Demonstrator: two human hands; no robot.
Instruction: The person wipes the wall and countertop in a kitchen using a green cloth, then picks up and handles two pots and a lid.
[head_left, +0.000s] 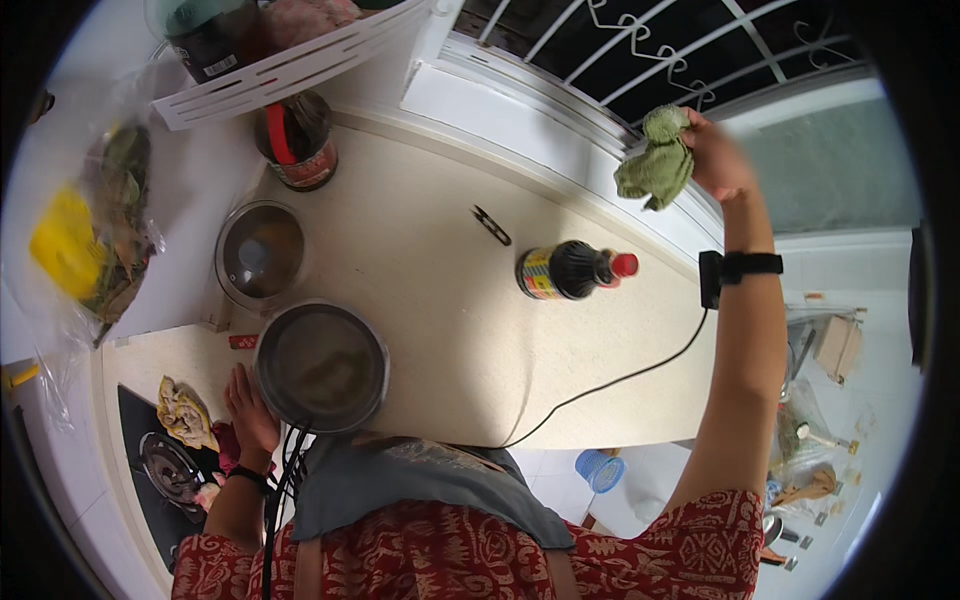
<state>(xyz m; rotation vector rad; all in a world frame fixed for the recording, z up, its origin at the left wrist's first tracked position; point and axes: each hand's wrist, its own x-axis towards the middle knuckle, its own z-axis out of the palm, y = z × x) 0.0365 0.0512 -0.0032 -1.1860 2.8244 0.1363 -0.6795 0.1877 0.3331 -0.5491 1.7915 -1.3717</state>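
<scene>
Up at the window frame on the right, my right hand (716, 154) is closed on a crumpled green cloth (658, 161). My left hand (251, 412) lies flat with fingers apart on the counter (442, 330), close beside a metal pot (322, 366) with some liquid in it. Behind the pot is a bowl with a glass lid (259, 251). A sauce bottle with a red cap (559, 270) stands on the counter's right half, and small black thread snips (492, 225) lie to its left. Whether my left fingers touch the pot is unclear.
A large bottle with a red handle (300, 142) stands at the back left under a white slotted shelf (300, 67). On the left are a gas hob (169, 469) and a rag (182, 412). White bars (637, 45) cross the window. A black cable (600, 386) runs from my right wrist across the counter.
</scene>
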